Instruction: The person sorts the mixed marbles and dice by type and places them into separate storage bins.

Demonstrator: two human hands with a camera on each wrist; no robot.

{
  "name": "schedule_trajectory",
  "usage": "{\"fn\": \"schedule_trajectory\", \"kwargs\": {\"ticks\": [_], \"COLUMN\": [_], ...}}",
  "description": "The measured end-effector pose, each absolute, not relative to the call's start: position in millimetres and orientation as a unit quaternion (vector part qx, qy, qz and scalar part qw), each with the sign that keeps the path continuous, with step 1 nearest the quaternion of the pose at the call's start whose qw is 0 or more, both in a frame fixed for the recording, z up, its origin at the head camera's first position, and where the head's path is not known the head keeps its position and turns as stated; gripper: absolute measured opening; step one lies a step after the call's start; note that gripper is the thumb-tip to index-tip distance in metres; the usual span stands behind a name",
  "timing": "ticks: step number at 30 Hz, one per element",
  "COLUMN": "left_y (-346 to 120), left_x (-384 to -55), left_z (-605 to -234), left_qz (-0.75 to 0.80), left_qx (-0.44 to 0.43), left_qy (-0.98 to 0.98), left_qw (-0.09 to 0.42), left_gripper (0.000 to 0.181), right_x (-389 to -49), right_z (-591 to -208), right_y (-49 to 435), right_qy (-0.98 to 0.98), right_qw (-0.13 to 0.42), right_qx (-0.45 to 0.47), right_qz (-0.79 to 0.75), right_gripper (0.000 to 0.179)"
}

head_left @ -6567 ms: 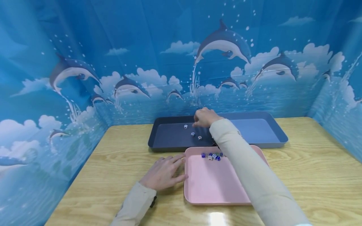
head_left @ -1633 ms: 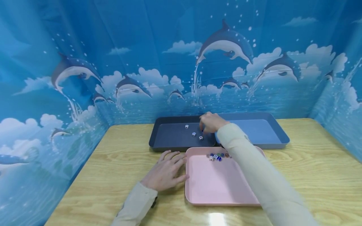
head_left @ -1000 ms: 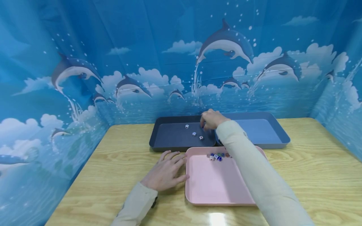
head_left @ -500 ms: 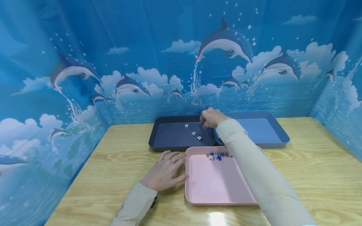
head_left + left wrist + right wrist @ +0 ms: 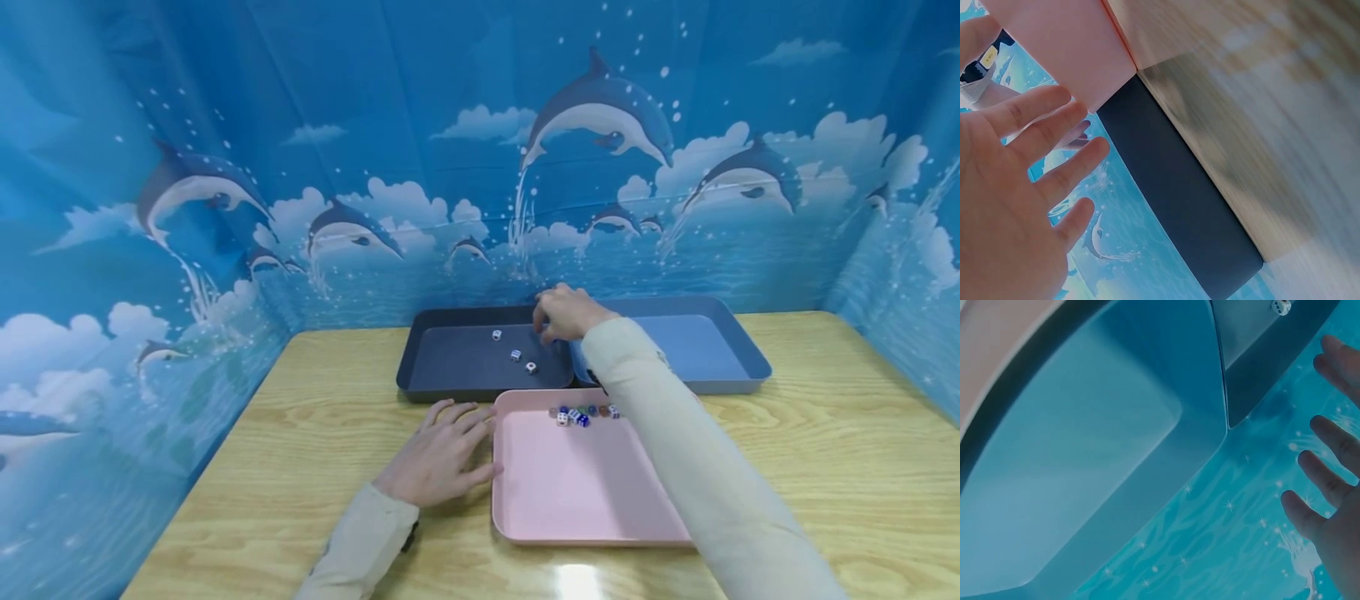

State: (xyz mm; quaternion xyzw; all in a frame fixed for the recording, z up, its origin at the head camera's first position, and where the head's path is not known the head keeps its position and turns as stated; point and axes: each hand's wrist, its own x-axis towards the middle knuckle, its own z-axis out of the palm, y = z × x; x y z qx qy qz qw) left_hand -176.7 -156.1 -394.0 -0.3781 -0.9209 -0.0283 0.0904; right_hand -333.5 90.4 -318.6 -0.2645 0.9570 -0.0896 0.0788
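Three small white cubic dice (image 5: 532, 367) lie in the shallow, rectangular black tray (image 5: 450, 364), whose long axis runs left to right. The right hand (image 5: 568, 313) is nearer: it hangs over that tray's right end, with the dice to its left. Its grip looks loosely bent; whether it pinches something small, I cannot tell. The left hand (image 5: 438, 460), fingers wide, lies at the left rim of the square-cornered pink tray (image 5: 562, 492), nearer the person.
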Motion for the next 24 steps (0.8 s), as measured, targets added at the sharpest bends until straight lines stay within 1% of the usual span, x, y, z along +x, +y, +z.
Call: {"fn": "schedule_trajectory", "kwargs": {"ticks": [8, 17, 24], "left_y": [-156.3, -154.7, -155.7], "left_x": [-176.6, -177.1, -176.7], "left_z": [-394.6, -394.2, -394.6], "left_qz": [-0.026, -0.02, -0.027], "left_qx": [-0.378, -0.373, -0.379], "left_qy": [-0.92, -0.924, -0.92], "left_qw": [0.094, 0.083, 0.097], "left_gripper": [0.055, 0.054, 0.055], "right_x": [-324.2, -311.5, -303.3], "right_z": [-317.8, -323.6, -326.9], "right_y": [99.4, 111.4, 112.6], "right_qy": [0.953, 0.947, 0.944], "right_qw": [0.04, 0.015, 0.022], "right_qx": [-0.286, -0.304, -0.309], "right_qz": [-0.093, -0.105, -0.115], "right_gripper": [0.016, 0.012, 0.015]}}
